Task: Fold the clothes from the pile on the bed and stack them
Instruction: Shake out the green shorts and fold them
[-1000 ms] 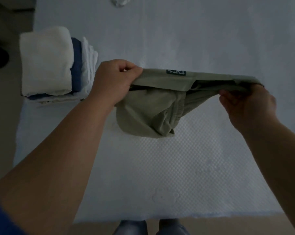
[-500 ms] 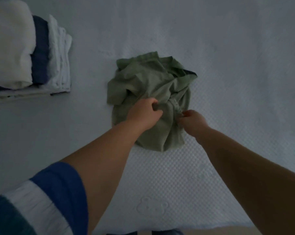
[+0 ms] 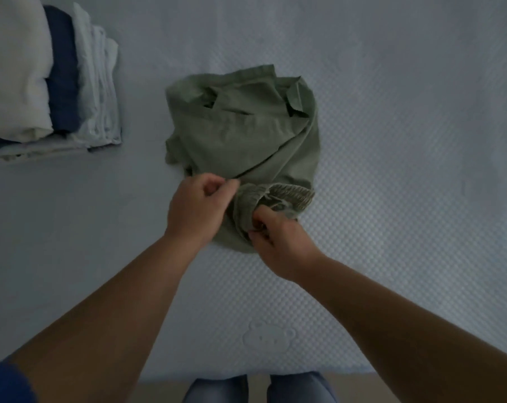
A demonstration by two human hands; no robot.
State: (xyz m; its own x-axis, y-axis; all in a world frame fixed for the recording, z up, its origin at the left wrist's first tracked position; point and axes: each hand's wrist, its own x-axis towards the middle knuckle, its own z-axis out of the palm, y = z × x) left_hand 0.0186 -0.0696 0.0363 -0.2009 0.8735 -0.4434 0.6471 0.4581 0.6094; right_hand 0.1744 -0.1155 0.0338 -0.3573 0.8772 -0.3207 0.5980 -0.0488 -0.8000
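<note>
Green shorts (image 3: pixel 246 135) lie in a crumpled heap in the middle of the white bed (image 3: pixel 406 141). They are not folded yet. The stretchy waist part with its thin string sits at the near edge of the heap, close to the person. Both hands are down on that near edge. The left hand (image 3: pixel 198 209) is curled shut, and its thumb and first finger pinch a bit of the green cloth just beside the waist part. The right hand (image 3: pixel 278 239) is curled shut too, and its fingers (image 3: pixel 261 216) grip the bunched waist part from the near side. The two hands are close together but do not touch. Both arms are bare, and a blue sleeve (image 3: pixel 5 382) shows at the bottom left corner. Far off to the left, well apart from the shorts, a stack of folded clothes (image 3: pixel 42 82) sits on the bed, with a thick cream piece on top, a dark blue piece under it, and white pieces lower down. A small bear face (image 3: pixel 268 335) is pressed into the bed cover near the front edge. Blue jeans (image 3: pixel 258 388) show just past that edge, at the bottom.
</note>
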